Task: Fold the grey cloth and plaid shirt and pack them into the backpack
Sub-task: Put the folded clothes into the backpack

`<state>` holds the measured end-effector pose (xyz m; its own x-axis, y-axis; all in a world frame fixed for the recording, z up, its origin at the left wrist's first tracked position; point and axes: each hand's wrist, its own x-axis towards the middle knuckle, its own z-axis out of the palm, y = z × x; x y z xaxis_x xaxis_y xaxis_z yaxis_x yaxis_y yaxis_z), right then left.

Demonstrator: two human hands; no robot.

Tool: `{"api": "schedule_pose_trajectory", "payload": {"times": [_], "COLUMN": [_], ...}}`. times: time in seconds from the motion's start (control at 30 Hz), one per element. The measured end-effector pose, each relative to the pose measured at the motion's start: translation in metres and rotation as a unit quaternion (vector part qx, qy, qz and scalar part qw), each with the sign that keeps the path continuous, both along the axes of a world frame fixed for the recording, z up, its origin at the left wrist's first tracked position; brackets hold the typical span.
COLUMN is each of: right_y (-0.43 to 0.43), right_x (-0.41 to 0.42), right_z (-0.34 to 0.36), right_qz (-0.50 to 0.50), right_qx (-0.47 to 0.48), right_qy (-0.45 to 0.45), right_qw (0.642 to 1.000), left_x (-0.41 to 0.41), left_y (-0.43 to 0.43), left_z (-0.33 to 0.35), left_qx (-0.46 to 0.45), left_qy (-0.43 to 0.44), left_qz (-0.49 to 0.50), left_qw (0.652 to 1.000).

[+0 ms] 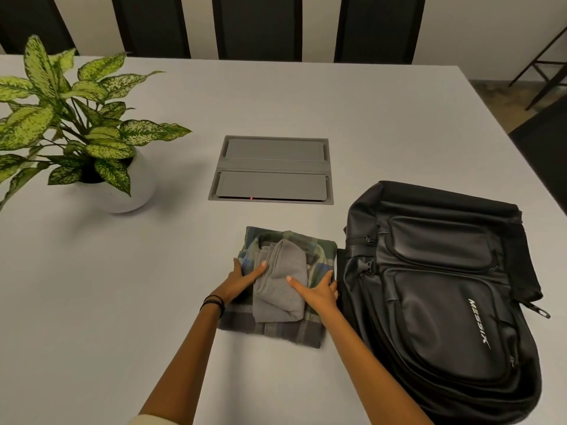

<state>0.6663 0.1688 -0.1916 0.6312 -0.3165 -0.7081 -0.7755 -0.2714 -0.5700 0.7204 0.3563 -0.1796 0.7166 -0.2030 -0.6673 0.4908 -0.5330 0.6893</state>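
Folded grey cloth (280, 302) stacked on folded plaid shirt (276, 331), toward worktop (122, 286) near edge, just beside backpack (445, 286) lying flat at right. Left grip (242, 282), right grip (319, 291) spread wide: thumbs on cloth, fingers along shirt's side edges.

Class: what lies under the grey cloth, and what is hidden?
The folded plaid shirt lies under the grey cloth, its edges showing all round. Its middle is covered by the cloth.

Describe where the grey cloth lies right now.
Head view: the grey cloth lies folded atop the plaid shirt, lower centre of the table, just left of the backpack.
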Motion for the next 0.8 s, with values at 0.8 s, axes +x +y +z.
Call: {"api": "schedule_pose_trajectory", "payload": {"times": [0.8], "right_y": [0.004], "right_x": [0.012], "right_z": [0.002], "right_qz": [-0.021], "right_qx": [-0.019], "right_qy": [-0.002], "right_qw": [1.0], "left_x": [-0.003], "left_y": [-0.001], "left_z": [-0.01], "left_qx": [0.032], "left_qy": [0.006], "left_qz": [0.037], "left_qw": [0.999]}}
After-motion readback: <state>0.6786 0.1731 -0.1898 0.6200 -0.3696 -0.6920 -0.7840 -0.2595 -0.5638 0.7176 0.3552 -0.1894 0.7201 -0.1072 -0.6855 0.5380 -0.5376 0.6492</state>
